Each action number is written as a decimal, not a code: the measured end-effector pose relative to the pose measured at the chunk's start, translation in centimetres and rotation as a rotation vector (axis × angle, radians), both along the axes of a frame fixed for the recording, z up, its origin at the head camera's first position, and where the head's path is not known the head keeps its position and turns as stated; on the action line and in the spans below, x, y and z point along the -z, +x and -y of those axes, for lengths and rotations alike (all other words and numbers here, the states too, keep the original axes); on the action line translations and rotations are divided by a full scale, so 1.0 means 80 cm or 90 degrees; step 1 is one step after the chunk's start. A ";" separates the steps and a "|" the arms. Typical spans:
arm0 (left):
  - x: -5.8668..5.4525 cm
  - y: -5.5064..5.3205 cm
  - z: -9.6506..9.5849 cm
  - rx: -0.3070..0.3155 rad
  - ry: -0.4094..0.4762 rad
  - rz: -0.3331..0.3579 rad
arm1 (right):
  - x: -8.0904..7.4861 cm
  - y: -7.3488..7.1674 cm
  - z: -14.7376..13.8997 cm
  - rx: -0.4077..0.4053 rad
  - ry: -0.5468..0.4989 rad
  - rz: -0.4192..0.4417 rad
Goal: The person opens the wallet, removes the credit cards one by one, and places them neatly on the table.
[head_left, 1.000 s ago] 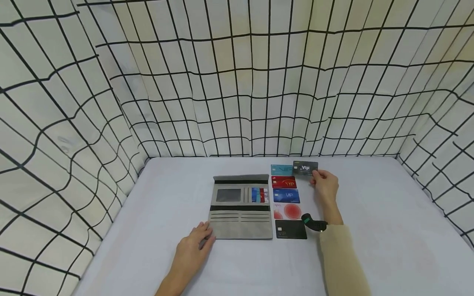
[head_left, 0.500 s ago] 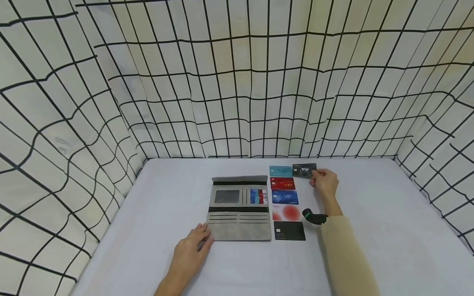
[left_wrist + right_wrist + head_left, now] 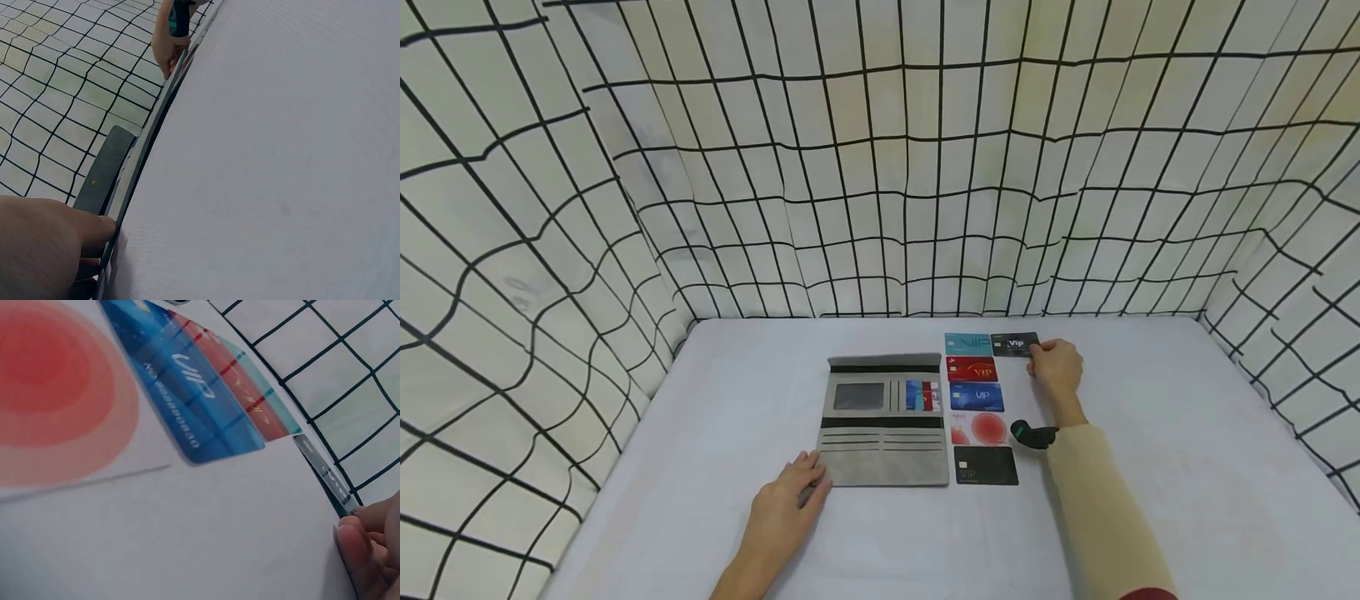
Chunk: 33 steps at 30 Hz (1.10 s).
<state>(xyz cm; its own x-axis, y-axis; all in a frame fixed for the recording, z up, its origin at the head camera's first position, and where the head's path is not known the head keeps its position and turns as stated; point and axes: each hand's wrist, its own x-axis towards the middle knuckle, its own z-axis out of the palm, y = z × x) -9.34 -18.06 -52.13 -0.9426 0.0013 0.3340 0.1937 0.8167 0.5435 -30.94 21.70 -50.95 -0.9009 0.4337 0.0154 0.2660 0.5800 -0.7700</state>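
Observation:
My right hand [image 3: 1057,367] pinches a black "Vip" card [image 3: 1010,344] at its right end, between thumb and fingers. In the right wrist view that black card [image 3: 323,469] appears slightly tilted, its held end off the table. It sits directly right of a teal VIP card [image 3: 967,344]. My left hand [image 3: 785,507] rests at the lower left corner of an opened grey wallet [image 3: 883,468], fingers loosely extended. The left wrist view shows the thumb touching the edge of the wallet [image 3: 142,159]; the other fingers are partly hidden. Some colourful cards [image 3: 922,396] sit in a wallet pocket.
Below the teal card runs a column: a red VIP card [image 3: 972,368], a blue VIP card [image 3: 977,397], a white card with red circles [image 3: 979,428] and a black VIP card [image 3: 987,465]. A white table [image 3: 1210,467] lies beneath, with black-gridded white cloth [image 3: 910,167] around it.
The black Vip card in my right hand has gone from overlapping the teal card's right end to lying beside it, lower toward the table. My left hand and the wallet have stayed put.

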 end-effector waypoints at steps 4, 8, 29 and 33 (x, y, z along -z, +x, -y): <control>0.000 0.000 0.000 0.002 -0.004 -0.011 | 0.002 -0.001 0.001 0.001 0.036 -0.008; -0.002 0.000 -0.001 0.000 -0.002 -0.002 | 0.003 -0.002 0.001 -0.005 0.053 -0.009; -0.001 -0.003 0.000 0.011 0.007 0.001 | 0.002 -0.007 -0.005 -0.015 0.089 -0.001; -0.001 -0.002 0.000 0.007 0.007 0.015 | 0.003 0.002 -0.002 -0.011 0.050 -0.013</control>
<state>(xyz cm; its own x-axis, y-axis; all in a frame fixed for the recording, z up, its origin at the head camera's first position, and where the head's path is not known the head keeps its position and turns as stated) -9.54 -18.08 -52.05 -0.9501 0.0074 0.3118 0.1891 0.8086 0.5572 -30.81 21.86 -51.19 -0.9074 0.4148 0.0677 0.2396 0.6428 -0.7276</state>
